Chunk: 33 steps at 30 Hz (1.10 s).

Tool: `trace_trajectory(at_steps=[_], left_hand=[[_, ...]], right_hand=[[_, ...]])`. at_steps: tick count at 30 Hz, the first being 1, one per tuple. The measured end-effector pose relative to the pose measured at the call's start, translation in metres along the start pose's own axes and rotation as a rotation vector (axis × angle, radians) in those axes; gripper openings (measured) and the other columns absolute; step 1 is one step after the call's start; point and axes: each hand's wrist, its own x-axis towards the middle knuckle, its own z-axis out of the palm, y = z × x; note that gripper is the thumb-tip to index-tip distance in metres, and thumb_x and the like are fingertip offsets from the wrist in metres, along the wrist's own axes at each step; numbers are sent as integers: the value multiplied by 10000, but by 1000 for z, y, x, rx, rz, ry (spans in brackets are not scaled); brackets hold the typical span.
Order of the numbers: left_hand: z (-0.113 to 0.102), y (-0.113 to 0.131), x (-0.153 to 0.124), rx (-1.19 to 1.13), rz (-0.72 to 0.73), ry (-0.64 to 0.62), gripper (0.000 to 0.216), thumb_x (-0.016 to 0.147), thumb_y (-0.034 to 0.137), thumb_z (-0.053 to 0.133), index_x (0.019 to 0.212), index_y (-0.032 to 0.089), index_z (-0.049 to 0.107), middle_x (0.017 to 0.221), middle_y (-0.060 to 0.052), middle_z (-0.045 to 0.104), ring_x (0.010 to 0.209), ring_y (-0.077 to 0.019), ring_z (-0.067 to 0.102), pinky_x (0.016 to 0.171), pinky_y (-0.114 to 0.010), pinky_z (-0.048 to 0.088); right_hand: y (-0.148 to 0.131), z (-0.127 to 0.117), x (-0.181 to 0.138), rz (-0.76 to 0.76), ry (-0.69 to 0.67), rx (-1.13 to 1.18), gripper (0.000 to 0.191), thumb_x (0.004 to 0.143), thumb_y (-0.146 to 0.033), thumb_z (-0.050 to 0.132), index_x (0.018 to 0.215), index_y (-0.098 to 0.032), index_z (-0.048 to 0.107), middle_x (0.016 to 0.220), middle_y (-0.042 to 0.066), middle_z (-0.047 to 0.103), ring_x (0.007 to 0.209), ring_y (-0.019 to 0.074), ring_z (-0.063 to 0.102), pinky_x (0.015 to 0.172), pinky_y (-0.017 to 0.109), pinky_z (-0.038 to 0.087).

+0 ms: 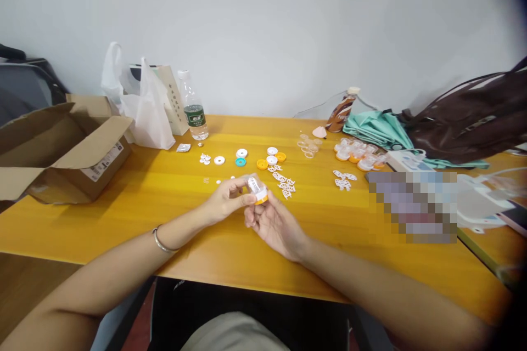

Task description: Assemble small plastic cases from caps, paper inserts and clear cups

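My left hand and my right hand meet above the yellow table, both pinched on a small clear plastic piece with an orange base. A silver bangle sits on my left wrist. Just beyond my hands lie several white cut-out parts, white, orange and teal discs and tiny white bits.
An open cardboard box stands at the left, with a white plastic bag and a water bottle behind. Clear rings, finished orange pieces, a brown drink bottle, a teal cloth and a dark bag lie right.
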Motion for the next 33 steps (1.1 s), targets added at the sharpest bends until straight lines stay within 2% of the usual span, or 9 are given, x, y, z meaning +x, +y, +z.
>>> trace_trajectory(at_steps=[4, 10, 13, 16, 21, 24, 27, 29, 33], left_hand=[[0, 1, 0, -9, 0, 29, 338, 782, 335, 590, 1040, 121, 547, 668, -10, 581, 543, -93, 565, 523, -201, 477], [1, 2, 2, 65, 68, 90, 297, 743, 340, 635, 950, 127, 614, 921, -58, 602, 843, -144, 558, 780, -256, 438], [0, 3, 1, 98, 32, 88, 310, 762, 343, 611, 984, 128, 591, 907, -61, 601, 805, -142, 563, 756, -266, 441], [-1, 5, 1, 166, 42, 67, 309, 775, 324, 596, 1026, 146, 570, 935, -69, 588, 751, -134, 564, 698, -267, 456], [-1, 3, 2, 299, 172, 95, 247, 769, 282, 605, 987, 165, 602, 1037, -80, 561, 922, -170, 531, 788, -288, 439], [-1, 0, 2, 242, 169, 153, 336, 761, 289, 617, 1070, 173, 557, 974, -64, 571, 833, -144, 544, 764, -288, 436], [-1, 0, 3, 199, 181, 227, 274, 735, 286, 647, 966, 157, 578, 886, -44, 587, 806, -137, 546, 771, -282, 424], [-1, 2, 3, 199, 161, 200, 241, 728, 284, 655, 913, 144, 591, 862, -43, 595, 811, -143, 549, 777, -279, 420], [-1, 6, 2, 167, 131, 139, 251, 748, 301, 634, 934, 137, 600, 848, -46, 610, 800, -149, 565, 759, -272, 430]], right_hand=[[-2, 6, -3, 28, -4, 119, 226, 835, -426, 457, 904, -217, 508, 704, -15, 475, 622, 110, 434, 653, 250, 382], [0, 6, -3, 52, 4, 161, 271, 851, -453, 407, 864, -203, 510, 660, -24, 433, 538, 98, 371, 560, 244, 356], [0, 4, -2, 38, 29, 94, 267, 847, -458, 405, 866, -212, 507, 632, -25, 458, 526, 105, 391, 561, 252, 368], [-2, 0, 1, 24, 70, 56, 249, 833, -439, 446, 897, -210, 520, 658, -13, 521, 599, 114, 475, 616, 249, 402], [-4, -9, 5, -56, 156, -13, 218, 774, -367, 589, 900, -189, 577, 765, 3, 596, 684, 102, 528, 677, 228, 424], [-3, -14, 7, -67, 137, -63, 248, 776, -389, 590, 877, -162, 589, 711, 11, 600, 659, 104, 532, 658, 230, 422], [-1, -15, 8, -47, 85, -80, 280, 806, -438, 531, 850, -165, 575, 649, 5, 591, 603, 100, 521, 624, 228, 412], [0, -15, 7, -44, 59, -91, 280, 816, -448, 510, 831, -173, 563, 584, -13, 565, 551, 93, 495, 591, 221, 398], [2, -14, 5, -54, 49, -84, 283, 837, -444, 480, 840, -173, 560, 557, -26, 540, 521, 85, 468, 567, 215, 387]])
